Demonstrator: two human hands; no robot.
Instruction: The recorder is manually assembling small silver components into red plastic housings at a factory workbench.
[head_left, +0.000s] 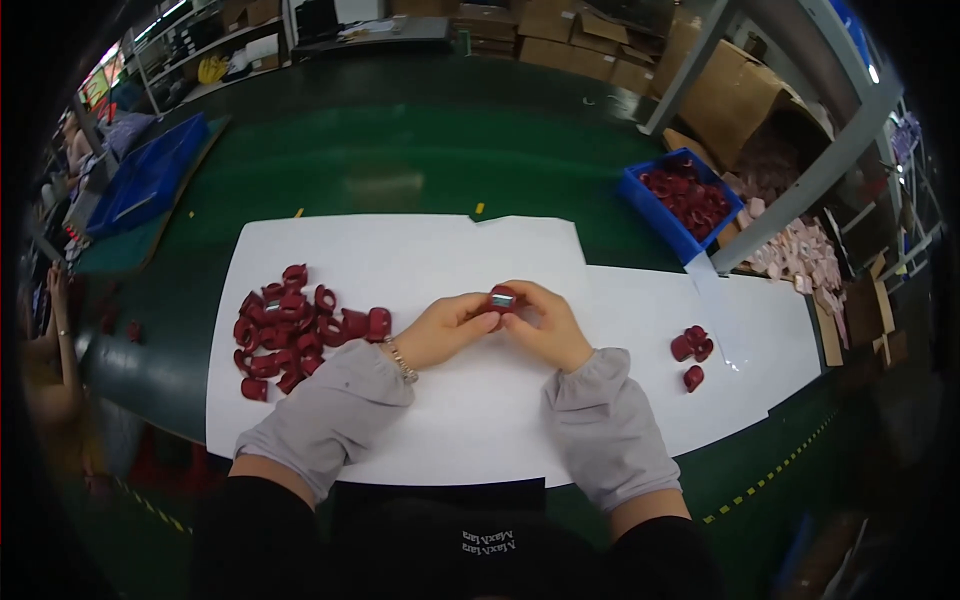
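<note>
Oversleeves (340, 408) of grey cloth angle inward; left hand (447, 330) and right hand (550, 330) meet above white paper (480, 425), fingers (485, 322) of both clamped on dark-red curved piece (502, 298).

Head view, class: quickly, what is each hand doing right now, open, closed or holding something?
Left hand: closed, holding a dark red piece.
Right hand: closed, holding the same piece.

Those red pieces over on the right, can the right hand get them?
Probably yes: only white paper shows between the right hand and those red pieces, though it's helping the left hand hold another red piece.
</note>
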